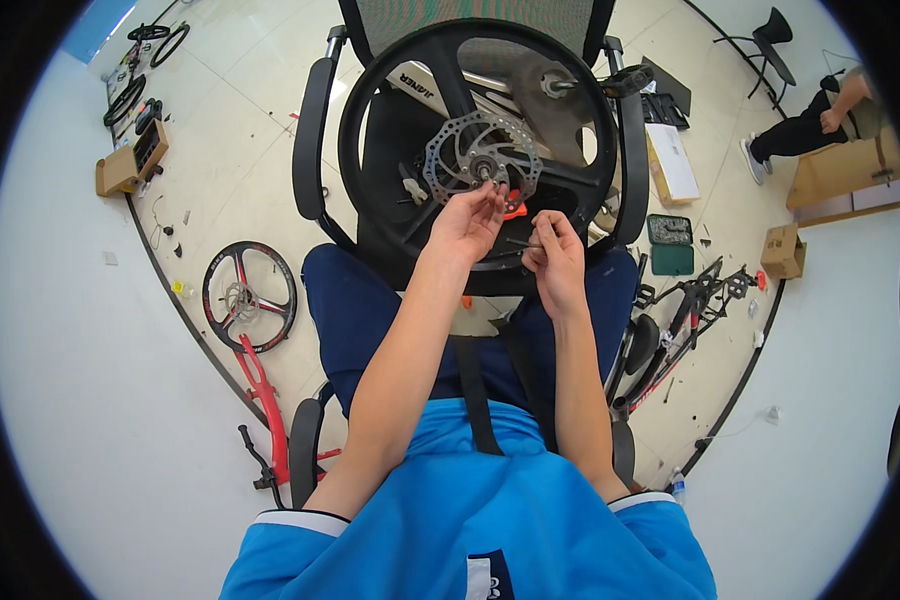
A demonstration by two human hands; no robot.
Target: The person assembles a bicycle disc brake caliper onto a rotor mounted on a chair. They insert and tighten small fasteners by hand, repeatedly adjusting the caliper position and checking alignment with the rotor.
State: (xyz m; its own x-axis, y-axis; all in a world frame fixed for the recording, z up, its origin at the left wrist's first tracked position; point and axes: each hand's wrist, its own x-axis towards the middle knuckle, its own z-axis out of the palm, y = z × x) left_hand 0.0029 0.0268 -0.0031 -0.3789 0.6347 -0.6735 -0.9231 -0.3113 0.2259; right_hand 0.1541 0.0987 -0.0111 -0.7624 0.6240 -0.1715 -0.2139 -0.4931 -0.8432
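A black bicycle wheel (352,150) with broad spokes lies on an office chair's seat in front of me. A silver brake disc (438,160) full of cut-outs sits at its hub. My left hand (470,222) is closed at the lower edge of the disc, fingertips pinched beside the axle end (484,172); what they hold is too small to make out. To its right, my right hand (558,258) grips a thin dark rod (518,241), whose tip points left. Something orange-red (515,209) shows behind the fingers, below the disc.
Chair armrests (312,140) flank the wheel. Leftward on the floor lie another wheel (288,300) and a red frame (266,395). On the right are a green-lined case (672,260), a dark bike frame (682,330) and a cardboard box (783,252). Another person (800,130) is at far right.
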